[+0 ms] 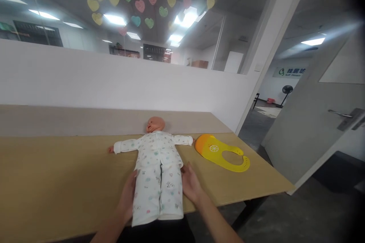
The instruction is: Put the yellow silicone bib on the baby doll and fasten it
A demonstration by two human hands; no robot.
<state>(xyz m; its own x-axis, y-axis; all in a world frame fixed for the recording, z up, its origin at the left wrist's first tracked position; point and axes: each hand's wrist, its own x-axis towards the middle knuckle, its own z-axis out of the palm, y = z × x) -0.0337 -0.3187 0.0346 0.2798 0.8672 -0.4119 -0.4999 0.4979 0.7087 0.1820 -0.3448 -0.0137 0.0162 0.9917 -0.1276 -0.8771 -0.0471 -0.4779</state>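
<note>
Well, a pink plastic baby doll in white dotted pajamas (156, 155) lies on its back on a flat, light wooden table (57, 178). Its long body points straight away from the person, with the head far off and the pant legs close, and its arms reach out to both sides.

The left hand (127, 195) is beside the doll's legs, on the left side. The right hand (191, 184) is beside them on the right side, up by the hip. So the doll's legs lie between the two hands. Both hands look open, not clenched into fists, and their fingers touch the pajamas. Neither hand seems to grip the cloth, but it is hard to be sure.

A bright yellow rubber bib with an orange corner (219, 152) lies flat just right of the doll, nearer the right hand.
</note>
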